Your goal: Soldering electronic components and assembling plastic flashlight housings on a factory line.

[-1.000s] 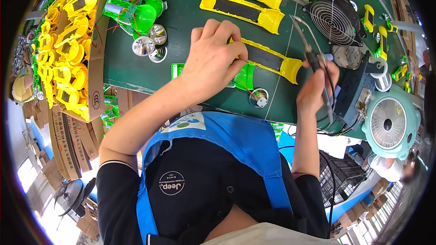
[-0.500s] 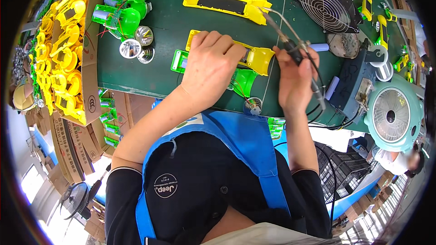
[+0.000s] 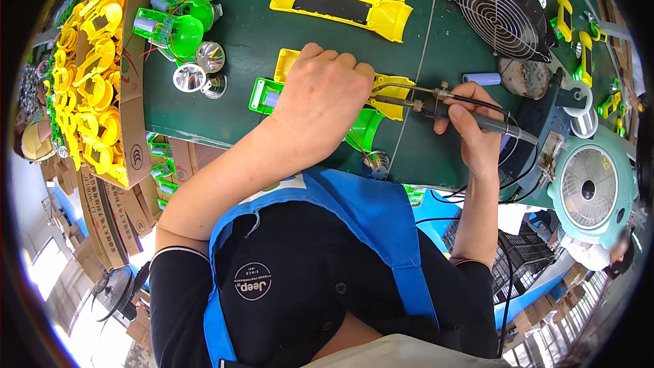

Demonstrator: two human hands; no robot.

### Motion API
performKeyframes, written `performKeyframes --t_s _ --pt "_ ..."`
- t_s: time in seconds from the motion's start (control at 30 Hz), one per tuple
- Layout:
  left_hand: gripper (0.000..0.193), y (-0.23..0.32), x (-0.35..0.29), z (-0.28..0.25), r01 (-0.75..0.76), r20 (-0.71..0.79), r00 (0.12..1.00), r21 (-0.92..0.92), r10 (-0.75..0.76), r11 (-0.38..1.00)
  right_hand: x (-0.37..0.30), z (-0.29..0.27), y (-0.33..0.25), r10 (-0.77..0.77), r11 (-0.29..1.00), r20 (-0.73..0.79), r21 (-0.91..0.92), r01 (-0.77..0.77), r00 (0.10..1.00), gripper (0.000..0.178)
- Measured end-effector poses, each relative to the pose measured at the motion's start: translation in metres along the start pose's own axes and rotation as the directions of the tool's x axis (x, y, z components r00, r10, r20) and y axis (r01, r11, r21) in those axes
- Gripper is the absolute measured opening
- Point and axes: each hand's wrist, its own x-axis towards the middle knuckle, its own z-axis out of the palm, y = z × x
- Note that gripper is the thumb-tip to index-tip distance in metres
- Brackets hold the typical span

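- Left hand (image 3: pixel 325 99) at frame centre, knuckles up, fingers curled down over a yellow and green housing (image 3: pixel 381 88) lying on the dark green surface (image 3: pixel 252 41); it presses the part flat and hides most of it.
- Housing shows only at the hand's edges: green frame end (image 3: pixel 262 95) to the left, yellow end to the right, curved green piece (image 3: pixel 364 129) below.
- Right hand (image 3: pixel 473 140) right of centre, closed around the dark handle of a soldering iron (image 3: pixel 436 103), held like a pen.
- Iron lies almost level, tip pointing left, reaching the yellow end of the housing just beside the left fingers. Actual contact of tip: cannot tell.
- Small silver reflector (image 3: pixel 377 163) on the surface just below the housing, near the table edge, with a thin red wire leading up.
- Two more reflectors (image 3: pixel 197 71) left of the hand.
- Two long yellow shells (image 3: pixel 340 3) with black inserts at upper centre.
- Round wire-guard fan (image 3: pixel 503 17) at upper right.
- Cardboard box of yellow parts (image 3: pixel 95 75) at left edge.
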Motion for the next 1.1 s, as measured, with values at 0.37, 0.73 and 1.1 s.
performKeyframes --t_s 0.37,0.73,1.1 --pt "0.006 0.001 0.005 -0.007 -0.029 0.09 0.996 0.03 0.026 0.999 0.004 0.0 -0.007 -0.014 1.0 0.058 0.013 0.014 0.998 0.013" --pt "0.008 0.003 0.006 -0.004 -0.046 0.036 0.998 0.101 0.043 0.994 -0.014 -0.003 0.005 -0.126 0.982 -0.05 0.136 0.132 0.991 0.022" --pt "0.004 0.007 0.007 -0.007 -0.003 0.101 0.995 0.09 -0.007 0.996 -0.007 0.06 0.037 -0.618 0.786 -0.093 -0.074 0.614 0.78 0.031"
